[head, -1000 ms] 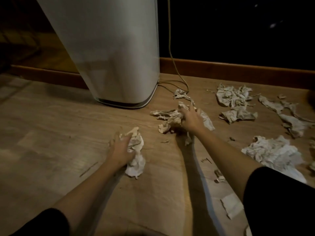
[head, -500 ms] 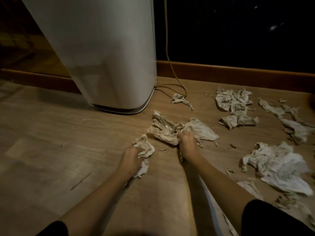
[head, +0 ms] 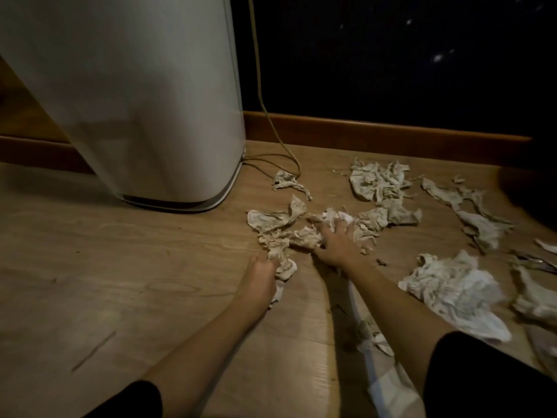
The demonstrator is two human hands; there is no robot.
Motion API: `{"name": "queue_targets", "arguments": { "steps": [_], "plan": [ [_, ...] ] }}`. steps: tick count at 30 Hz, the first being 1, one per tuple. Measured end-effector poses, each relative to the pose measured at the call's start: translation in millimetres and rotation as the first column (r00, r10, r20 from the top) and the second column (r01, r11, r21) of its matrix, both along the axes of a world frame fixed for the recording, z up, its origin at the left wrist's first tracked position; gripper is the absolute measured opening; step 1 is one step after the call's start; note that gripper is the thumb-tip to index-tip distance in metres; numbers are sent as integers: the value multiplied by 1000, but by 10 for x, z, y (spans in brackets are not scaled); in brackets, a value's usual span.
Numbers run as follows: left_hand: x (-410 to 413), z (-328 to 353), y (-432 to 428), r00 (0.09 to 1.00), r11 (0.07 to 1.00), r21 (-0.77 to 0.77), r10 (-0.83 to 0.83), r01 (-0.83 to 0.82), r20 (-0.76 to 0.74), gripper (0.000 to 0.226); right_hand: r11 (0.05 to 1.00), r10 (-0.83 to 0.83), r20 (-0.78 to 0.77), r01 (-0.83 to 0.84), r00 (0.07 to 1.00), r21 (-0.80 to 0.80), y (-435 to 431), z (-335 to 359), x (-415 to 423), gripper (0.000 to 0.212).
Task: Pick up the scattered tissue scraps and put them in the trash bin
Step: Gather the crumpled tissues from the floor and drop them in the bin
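Crumpled tissue scraps lie scattered over the wooden floor. My left hand is closed around a wad of tissue low on the floor. My right hand lies spread, fingers apart, on top of a heap of tissue right beside the left hand's wad. More scraps lie further right: a bunch near the wall, a long strip and a large sheet. The tall white trash bin stands at the upper left; its top is out of frame.
A yellowish cable hangs down beside the bin and loops on the floor. A wooden skirting board runs along the dark wall behind. Small tissue bits lie under my right forearm. The floor left of my arms is bare wood.
The view has shifted closer and lower. My right hand went from gripping the heap to lying flat and spread on it, further right. My left hand with its wad has moved up against the heap.
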State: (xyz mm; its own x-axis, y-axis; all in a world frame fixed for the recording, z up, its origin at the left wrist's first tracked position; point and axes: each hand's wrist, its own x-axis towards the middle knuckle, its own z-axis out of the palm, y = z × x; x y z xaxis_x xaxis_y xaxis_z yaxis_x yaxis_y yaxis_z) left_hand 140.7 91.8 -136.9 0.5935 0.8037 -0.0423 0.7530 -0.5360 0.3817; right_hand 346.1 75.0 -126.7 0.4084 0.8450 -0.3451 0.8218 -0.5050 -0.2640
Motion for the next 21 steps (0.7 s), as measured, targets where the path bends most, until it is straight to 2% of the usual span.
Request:
{"name": "queue_targets", "arguments": {
  "steps": [2, 4, 6, 8, 10, 12, 14, 16, 18, 21],
  "plan": [
    [19, 28, 58, 1000, 999, -33, -1, 2, 14, 25, 985, -39, 131, 17, 991, 169, -97, -43, -65, 48],
    [15, 47, 175, 988, 992, -79, 102, -94, 113, 29, 942, -74, 135, 24, 988, 336, -257, -79, -144, 34],
    [87, 132, 331, 919, 966, -139, 250, -216, 306, 37, 922, -47, 93, 8, 995, 388, -432, -121, -152, 30],
    [275, 242, 535, 881, 970, -66, 240, -234, 409, 42, 924, -27, 36, 11, 999, 381, -568, -79, -47, 29],
    [525, 317, 750, 944, 989, 7, 138, -147, 299, 54, 926, -48, -44, 61, 998, 373, -675, 87, 89, 23],
    [743, 285, 924, 995, 997, -51, 59, -55, 79, 63, 916, -111, -97, 139, 989, 376, -793, 298, 232, 21],
    [856, 183, 1002, 990, 991, -134, -43, 25, -133, 65, 865, -218, -147, 261, 965, 429, -943, 468, 411, 21],
    [911, 151, 940, 958, 989, -115, -118, 91, -261, 64, 798, -310, -168, 352, 936, 490, -1119, 545, 613, 23],
    [961, 166, 733, 972, 989, -101, -129, 111, -196, 55, 790, -396, -107, 398, 912, 466, -1328, 507, 787, 27],
    [992, 136, 297, 995, 988, -122, -98, 93, -32, 46, 878, -467, 63, 455, 882, 146, -1711, 309, 807, 48]
  ]
}}
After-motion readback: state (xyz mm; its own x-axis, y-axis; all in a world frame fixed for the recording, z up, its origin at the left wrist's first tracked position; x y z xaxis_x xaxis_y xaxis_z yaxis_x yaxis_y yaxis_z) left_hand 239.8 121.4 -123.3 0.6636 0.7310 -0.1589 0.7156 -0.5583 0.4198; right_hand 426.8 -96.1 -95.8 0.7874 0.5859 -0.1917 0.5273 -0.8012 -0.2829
